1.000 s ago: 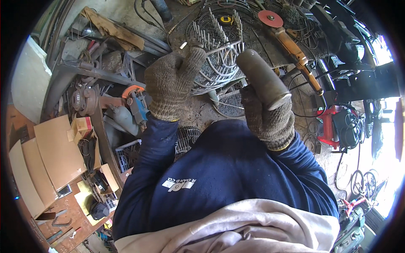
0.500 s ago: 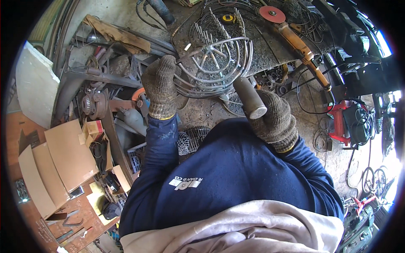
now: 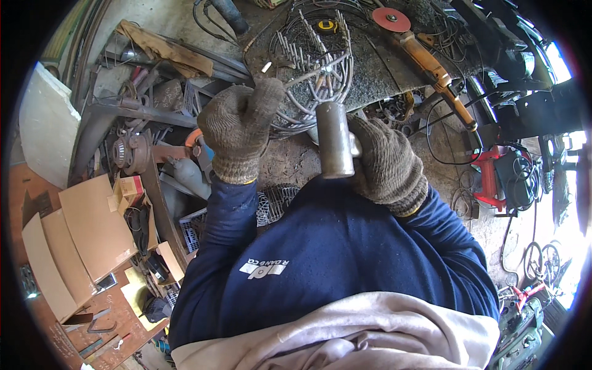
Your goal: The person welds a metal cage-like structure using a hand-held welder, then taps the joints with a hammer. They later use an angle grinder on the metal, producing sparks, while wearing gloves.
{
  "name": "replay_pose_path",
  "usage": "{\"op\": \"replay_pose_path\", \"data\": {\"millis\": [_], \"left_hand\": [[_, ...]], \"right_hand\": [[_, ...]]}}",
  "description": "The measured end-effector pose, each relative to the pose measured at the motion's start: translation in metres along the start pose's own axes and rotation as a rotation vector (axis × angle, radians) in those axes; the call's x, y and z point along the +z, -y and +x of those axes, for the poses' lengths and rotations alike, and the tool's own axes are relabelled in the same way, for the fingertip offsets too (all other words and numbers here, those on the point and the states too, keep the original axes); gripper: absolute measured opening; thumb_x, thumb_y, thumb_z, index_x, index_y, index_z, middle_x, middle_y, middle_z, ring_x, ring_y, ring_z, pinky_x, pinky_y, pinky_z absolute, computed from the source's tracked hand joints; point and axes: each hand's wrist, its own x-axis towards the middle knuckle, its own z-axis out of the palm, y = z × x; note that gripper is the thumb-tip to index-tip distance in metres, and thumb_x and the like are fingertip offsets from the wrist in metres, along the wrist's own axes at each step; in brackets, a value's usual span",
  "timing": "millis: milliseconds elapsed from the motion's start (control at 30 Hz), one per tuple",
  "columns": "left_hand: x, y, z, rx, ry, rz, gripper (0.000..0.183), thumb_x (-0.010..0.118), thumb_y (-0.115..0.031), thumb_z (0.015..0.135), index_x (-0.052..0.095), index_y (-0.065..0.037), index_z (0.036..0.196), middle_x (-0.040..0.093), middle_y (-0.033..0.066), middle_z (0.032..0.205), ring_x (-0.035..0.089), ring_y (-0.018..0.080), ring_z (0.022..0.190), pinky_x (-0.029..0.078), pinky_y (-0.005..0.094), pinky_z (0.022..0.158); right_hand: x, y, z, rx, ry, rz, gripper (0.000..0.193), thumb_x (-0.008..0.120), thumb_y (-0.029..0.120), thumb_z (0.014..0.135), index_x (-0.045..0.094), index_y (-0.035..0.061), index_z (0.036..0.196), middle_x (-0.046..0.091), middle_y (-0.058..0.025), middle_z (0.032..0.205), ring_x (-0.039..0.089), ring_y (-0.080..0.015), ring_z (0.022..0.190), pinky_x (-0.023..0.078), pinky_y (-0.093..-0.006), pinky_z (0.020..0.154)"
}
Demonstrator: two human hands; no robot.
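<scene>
My left hand (image 3: 237, 126), in a brown knit glove, is closed on the near left side of a frame of curved metal rods (image 3: 306, 111). The frame has bent bars meeting at a hub and several short upright prongs behind them. Wrapped in a matching glove, my right hand (image 3: 391, 165) grips a hammer with a thick cylindrical steel head (image 3: 335, 140). The head hangs upright in front of the frame's near right part and hides some of it. Most of the handle is covered by my glove.
On the dark bench lie a tape measure (image 3: 327, 25) and an orange angle grinder (image 3: 425, 58) with a red disc (image 3: 391, 19). Scrap metal and a vise (image 3: 131, 151) stand left. Nearer are cardboard boxes (image 3: 95, 228). A red machine (image 3: 490, 179) is at right.
The rod frame has turned and now looks narrower. My left hand has shifted slightly right with its grip rolled over. The hammer has swung left and its head stands more upright.
</scene>
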Motion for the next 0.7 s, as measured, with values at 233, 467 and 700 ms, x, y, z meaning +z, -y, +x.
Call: {"op": "replay_pose_path", "data": {"millis": [233,467,700], "left_hand": [[-0.002,-0.010,0.000,0.166,-0.015,0.256,0.046,0.079,-0.048,0.080,0.068,-0.006,0.064,0.058,0.0073,0.054,0.057,0.0216,0.048,0.044,0.0340,0.047],[0.000,-0.012,0.003,0.116,0.029,0.283,0.046,0.077,-0.050,0.081,0.067,-0.007,0.066,0.056,0.0073,0.053,0.056,0.0232,0.047,0.044,0.0360,0.047],[-0.005,-0.010,0.000,-0.020,0.081,0.275,0.054,0.072,-0.055,0.083,0.062,-0.006,0.063,0.053,0.0097,0.053,0.053,0.0262,0.046,0.042,0.0381,0.048]], "right_hand": [[0.001,-0.002,0.017,0.099,0.042,0.212,0.043,0.066,0.027,0.087,0.059,0.0000,0.120,0.068,-0.0189,0.104,0.069,-0.0311,0.088,0.056,-0.0411,0.078],[0.006,-0.006,-0.004,0.025,-0.099,0.090,0.061,0.076,0.026,0.074,0.058,-0.0026,0.124,0.066,-0.0208,0.103,0.066,-0.0366,0.094,0.053,-0.0448,0.087],[0.004,0.001,0.002,0.089,-0.123,0.030,0.060,0.076,0.023,0.076,0.056,-0.0017,0.127,0.069,-0.0197,0.094,0.068,-0.0366,0.084,0.056,-0.0448,0.080]]}}
